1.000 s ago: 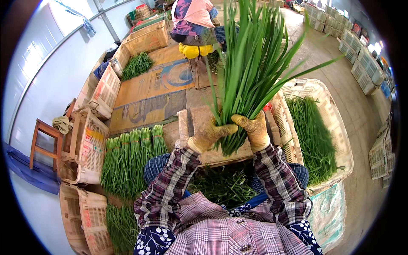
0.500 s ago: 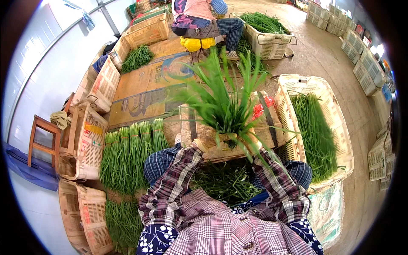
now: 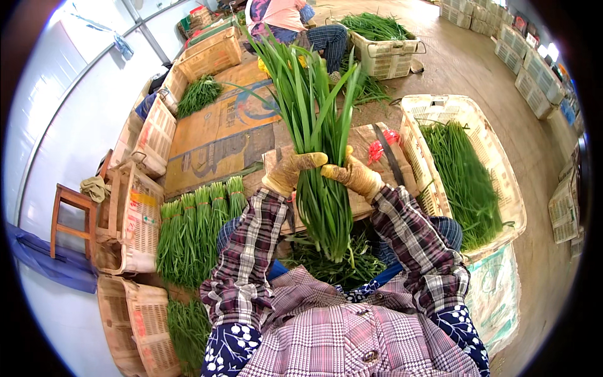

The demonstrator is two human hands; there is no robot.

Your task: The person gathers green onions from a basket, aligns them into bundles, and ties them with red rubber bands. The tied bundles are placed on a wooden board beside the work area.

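My gloved left hand (image 3: pixel 291 171) and gloved right hand (image 3: pixel 358 175), both yellowed and stained, grip a loose bunch of long green leafy stalks (image 3: pixel 321 213) upright in front of me. Thumbs and fingers press round its middle; leaves fan out above, cut ends hang below. Behind it is a worn board (image 3: pixel 399 179) with a dark strap and red string (image 3: pixel 384 143). A crate of loose greens (image 3: pixel 458 182) stands at my right. Tied bundles (image 3: pixel 195 232) lie in a row at my left. Dark leafy scraps (image 3: pixel 314 254) are heaped between my legs.
A person (image 3: pixel 282 16) sits ahead beside another full crate (image 3: pixel 383 56). Plastic crates (image 3: pixel 138 213) and a wooden stool (image 3: pixel 72 232) line the left wall. Cardboard (image 3: pixel 213 125) covers the floor ahead, with loose greens (image 3: pixel 201 97). Stacked crates (image 3: pixel 534 88) stand along the right.
The bunch came down from high on the right, blurred at half a second ago, and is now held more centrally, its lower ends hanging over my lap. Both hands still grip it.
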